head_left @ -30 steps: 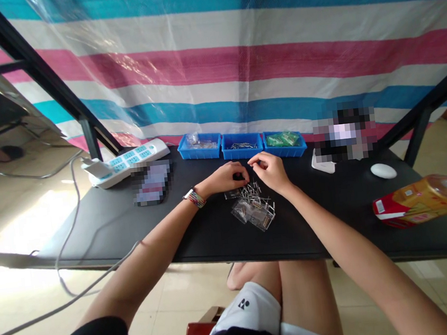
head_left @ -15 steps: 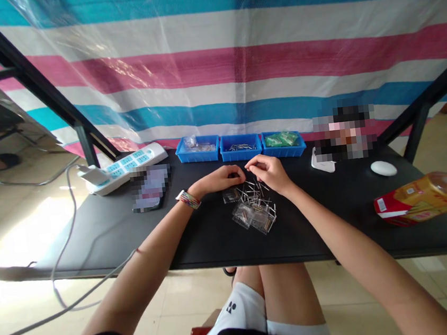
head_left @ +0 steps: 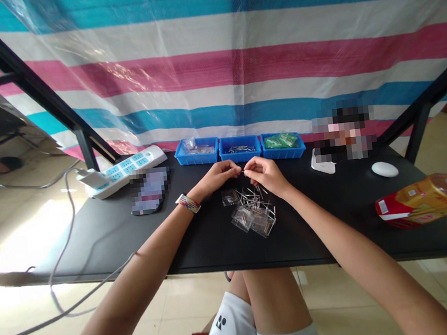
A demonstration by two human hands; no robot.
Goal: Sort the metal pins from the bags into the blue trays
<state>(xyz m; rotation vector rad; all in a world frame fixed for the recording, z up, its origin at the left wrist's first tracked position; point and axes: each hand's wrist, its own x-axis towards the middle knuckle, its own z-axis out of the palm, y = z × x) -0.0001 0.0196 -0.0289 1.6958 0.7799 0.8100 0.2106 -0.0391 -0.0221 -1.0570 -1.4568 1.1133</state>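
Centrally, one pair of bare hands: the left hand (head_left: pixel 223 173) and the right hand (head_left: pixel 264 174) are nearly meeting, fingertips facing, over the black desk (head_left: pixel 211 243). Grip, both sides: thumb and fingers are pinching a slim pale piece (head_left: pixel 242 171), which is showing as a tiny sliver between the fingertips; the fingers are hiding its full shape. Left wrist: a multicoloured wristband (head_left: pixel 188 203) is encircling it.

Loose stock, nearer the person than the hands: a heap of metal pins (head_left: pixel 254 200) is lying crisscrossed on the desk. One clear bag (head_left: pixel 230 197) is resting just beside it, on the left; further clear packets (head_left: pixel 242 218) are lying against its near edge.

Containers, three, blue, standing in a row behind the hands: the left bin (head_left: pixel 197 160) is holding clear packages, the middle bin (head_left: pixel 241 156) is holding metal pins, the right bin (head_left: pixel 284 154) is holding green packages.

Sundries, left: a white power strip (head_left: pixel 131 166) is lying at an angle, a plug (head_left: pixel 92 177) seated in it; a blurred-out phone (head_left: pixel 151 191) is lying nearby. Sundries, right: a white oval object (head_left: pixel 384 169) is resting near a bottle (head_left: pixel 422 200), which is appearing tilted. Backdrop: a striped sheet (head_left: pixel 197 69) is hanging behind everything.
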